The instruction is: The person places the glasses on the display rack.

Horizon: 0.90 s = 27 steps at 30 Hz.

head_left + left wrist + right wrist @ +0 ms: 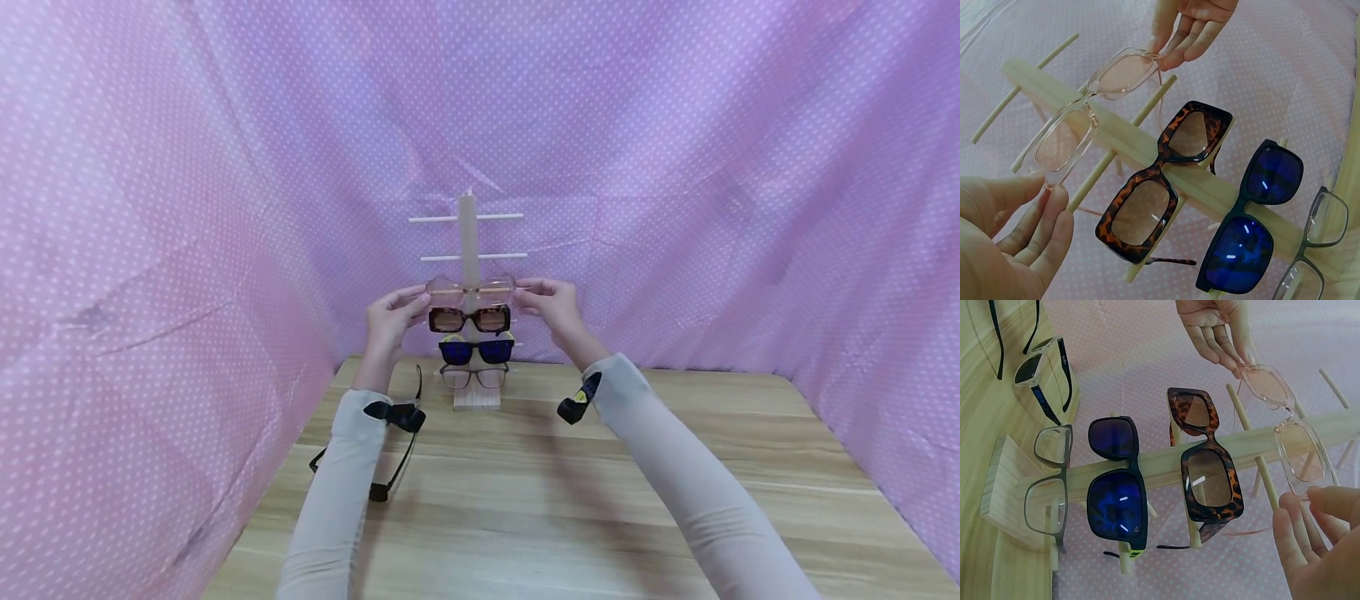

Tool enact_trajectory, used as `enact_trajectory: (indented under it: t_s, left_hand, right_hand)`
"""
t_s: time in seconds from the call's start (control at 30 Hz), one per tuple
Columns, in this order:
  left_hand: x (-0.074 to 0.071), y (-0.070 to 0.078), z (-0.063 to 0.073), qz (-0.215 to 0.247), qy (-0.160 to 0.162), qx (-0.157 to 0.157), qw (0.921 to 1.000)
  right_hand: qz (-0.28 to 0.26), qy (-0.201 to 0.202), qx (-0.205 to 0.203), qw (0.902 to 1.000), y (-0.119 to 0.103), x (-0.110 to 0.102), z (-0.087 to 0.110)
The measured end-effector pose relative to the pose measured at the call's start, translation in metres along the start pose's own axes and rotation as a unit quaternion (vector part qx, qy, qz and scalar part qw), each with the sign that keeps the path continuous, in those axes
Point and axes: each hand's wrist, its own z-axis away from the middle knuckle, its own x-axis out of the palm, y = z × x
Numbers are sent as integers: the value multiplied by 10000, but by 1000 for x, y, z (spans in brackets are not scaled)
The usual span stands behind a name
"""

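My left hand (387,325) and right hand (557,310) pinch the two outer ends of clear-framed, pink-tinted sunglasses (1125,76). These stand level in front of a wooden eyewear rack (468,229), near its third peg row from the top in the head view. Just below them hang tortoiseshell sunglasses (1210,478) with brown lenses. Lower on the rack are dark sunglasses (1116,503) with blue mirrored lenses, then thin grey-framed glasses (1046,506). Whether the pink pair bears on a peg, I cannot tell.
Two peg rows (498,257) above the pink pair carry no eyewear. On the wooden table (510,508), dark-framed glasses (379,492) lie partly behind my left forearm. Clear-framed sunglasses (1029,370) with dark lenses lie near the rack's base. Pink dotted cloth (675,125) surrounds the table.
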Motion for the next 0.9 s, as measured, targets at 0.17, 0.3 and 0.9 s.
enact_trajectory:
  t_s: [0.17, 0.3, 0.9]
  left_hand:
    - [-2, 0, -3, -64, -137, -62, 9999]
    - [-2, -1, -5, 13, -190, -93, 9998]
    - [1, -7, -8, 424, -79, -126, 9990]
  right_hand:
    - [-40, -87, 190, 9998, 1, -4, -4]
    - [-114, -92, 218, 9997, 1, -5, -6]
    - [-104, 36, 268, 9996, 0, 0, -6]
